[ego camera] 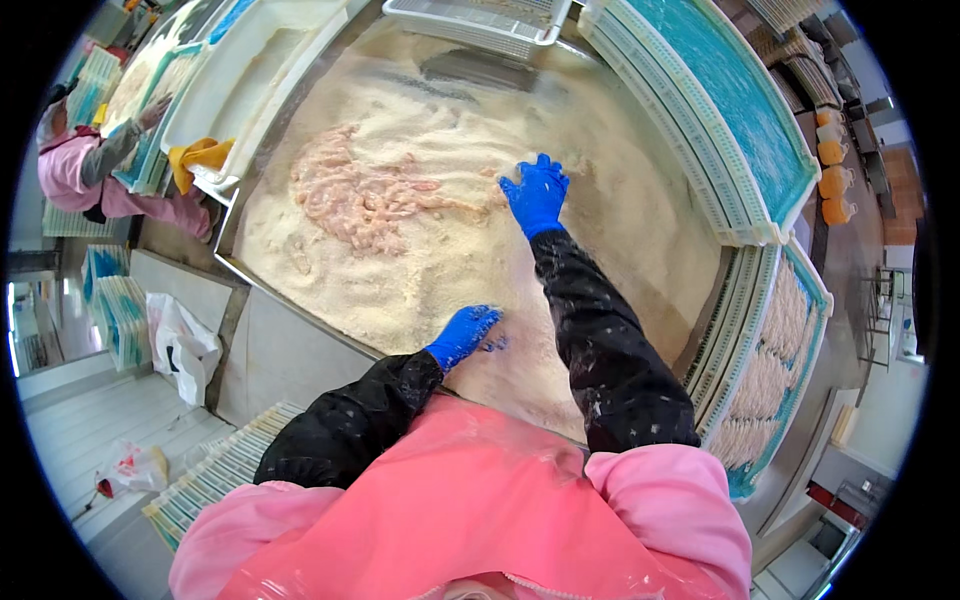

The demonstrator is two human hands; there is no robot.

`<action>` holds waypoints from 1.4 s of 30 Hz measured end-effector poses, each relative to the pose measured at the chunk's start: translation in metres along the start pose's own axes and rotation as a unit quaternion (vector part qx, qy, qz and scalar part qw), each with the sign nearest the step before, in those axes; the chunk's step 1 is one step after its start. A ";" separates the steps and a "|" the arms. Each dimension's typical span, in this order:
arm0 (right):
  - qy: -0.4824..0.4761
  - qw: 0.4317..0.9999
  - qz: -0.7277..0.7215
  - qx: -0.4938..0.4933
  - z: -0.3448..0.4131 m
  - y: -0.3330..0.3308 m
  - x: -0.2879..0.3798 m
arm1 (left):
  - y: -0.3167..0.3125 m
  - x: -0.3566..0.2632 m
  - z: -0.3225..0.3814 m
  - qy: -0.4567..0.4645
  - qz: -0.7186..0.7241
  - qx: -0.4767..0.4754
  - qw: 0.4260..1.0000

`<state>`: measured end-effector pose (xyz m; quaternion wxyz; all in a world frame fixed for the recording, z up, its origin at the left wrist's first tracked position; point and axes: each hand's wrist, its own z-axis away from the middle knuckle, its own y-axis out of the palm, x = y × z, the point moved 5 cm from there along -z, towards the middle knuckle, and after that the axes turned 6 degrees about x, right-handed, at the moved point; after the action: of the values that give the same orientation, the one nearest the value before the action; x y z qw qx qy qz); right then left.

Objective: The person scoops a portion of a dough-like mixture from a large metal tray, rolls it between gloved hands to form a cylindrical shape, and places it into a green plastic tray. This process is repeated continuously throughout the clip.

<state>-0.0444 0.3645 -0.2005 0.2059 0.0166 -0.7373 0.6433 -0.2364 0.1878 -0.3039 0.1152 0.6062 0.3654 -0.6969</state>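
Note:
A wide metal-edged table in front of me is spread with pale yellow breadcrumbs (352, 300). On the crumbs, left of centre, lies a loose heap of raw pink meat strips (360, 195). My right hand (538, 193), in a blue glove dusted with crumbs, reaches out over the crumbs with its fingers apart. Small pink bits lie just left of its fingertips; whatever is under the palm is hidden. Closer to my body, my left hand (466, 334), gloved in blue too, is low at the crumbs. Its fingers are partly hidden and blurred, and I see nothing clearly held.
On the right stand stacked trays with turquoise liners (720, 90); a nearer stack carries rows of pale coated strips (780, 360). A white basket (480, 22) sits at the far edge. Left are a white tub (255, 82), a yellow glove (199, 161) and a co-worker (82, 165).

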 end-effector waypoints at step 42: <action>0.156 0.861 -0.481 0.060 0.189 0.022 -0.102 | -0.017 -0.103 -0.090 -0.160 -0.096 -0.033 0.982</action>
<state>-0.0107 0.1635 -0.2710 0.6003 0.2809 -0.5559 0.5017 -0.1538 0.2293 -0.2015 0.1243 0.4448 0.4213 -0.7805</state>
